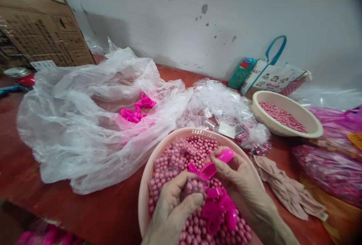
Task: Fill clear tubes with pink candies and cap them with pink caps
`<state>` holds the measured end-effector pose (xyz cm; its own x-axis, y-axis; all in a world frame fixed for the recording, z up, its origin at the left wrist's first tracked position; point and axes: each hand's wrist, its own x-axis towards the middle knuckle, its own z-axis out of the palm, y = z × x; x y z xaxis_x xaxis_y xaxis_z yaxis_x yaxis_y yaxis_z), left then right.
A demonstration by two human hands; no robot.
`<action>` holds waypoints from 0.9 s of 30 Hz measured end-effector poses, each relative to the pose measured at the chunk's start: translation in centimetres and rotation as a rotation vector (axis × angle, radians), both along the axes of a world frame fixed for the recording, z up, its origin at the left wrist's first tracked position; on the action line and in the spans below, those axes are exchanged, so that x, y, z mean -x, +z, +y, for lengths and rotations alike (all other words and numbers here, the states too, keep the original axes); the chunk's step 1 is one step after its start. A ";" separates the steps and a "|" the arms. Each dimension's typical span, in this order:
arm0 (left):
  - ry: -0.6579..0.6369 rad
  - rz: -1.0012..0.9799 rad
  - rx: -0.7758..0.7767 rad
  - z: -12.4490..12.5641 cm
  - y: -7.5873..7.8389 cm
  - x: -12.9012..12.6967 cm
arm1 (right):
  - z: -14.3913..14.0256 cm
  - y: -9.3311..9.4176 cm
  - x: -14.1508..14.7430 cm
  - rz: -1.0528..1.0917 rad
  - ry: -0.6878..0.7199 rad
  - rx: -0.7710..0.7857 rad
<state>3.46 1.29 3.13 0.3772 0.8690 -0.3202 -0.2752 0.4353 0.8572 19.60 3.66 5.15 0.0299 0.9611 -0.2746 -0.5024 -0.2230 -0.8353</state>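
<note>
Toward ten o'clock from the pink basin (143, 196), far back on the red bench (93, 211), stands a cardboard box (42, 26). Nearer on that line spreads a crumpled translucent bag (70, 132), with bright pink parts (132, 115) lying in it at eleven o'clock. Within the basin, filled clear packets (169, 160) rest toward ten, beside loose pink beads (198, 233).

At seven o'clock is the left hand (169, 207), its fingers closed around a small packet of beads (195, 186) near the basin's middle. A light grip seems wise: a hard squeeze could push beads out if the packet is open, which I cannot tell. Just beyond it, toward one, is a bright pink plastic piece (208, 171) with a hollow end; whether the two touch is unclear. Other pink pieces (220, 207) lie on the beads toward four, and clear film (223, 101) is heaped at one.

The right hand (239, 173), at three, has its fingers pinched on the plastic piece's rounded outer part. Keeping them there should leave the hollow unobstructed, and working low over the basin would let strays drop back. Farther right are a cream bowl (313, 120) of beads at two and a beige cloth (283, 182) at three.
</note>
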 end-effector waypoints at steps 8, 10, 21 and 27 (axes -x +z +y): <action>0.088 -0.093 0.046 -0.1 -1.5 0.2 | -1.4 0.7 0.4 -0.498 0.057 -0.174; 0.057 -0.074 0.035 -0.1 -1.1 0.3 | -1.6 0.7 0.2 -0.653 0.041 -0.299; -0.051 -0.297 0.133 0.4 0.6 0.1 | -3.5 0.8 -1.9 -1.346 0.185 -1.064; -0.192 -0.245 0.107 0.5 -0.5 0.3 | -2.3 1.6 -2.9 -1.157 0.301 -1.006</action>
<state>3.15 1.80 2.65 0.6076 0.7412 -0.2853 -0.3718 0.5828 0.7225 22.53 1.32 6.77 -0.4574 0.7380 0.4962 0.4537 0.6736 -0.5835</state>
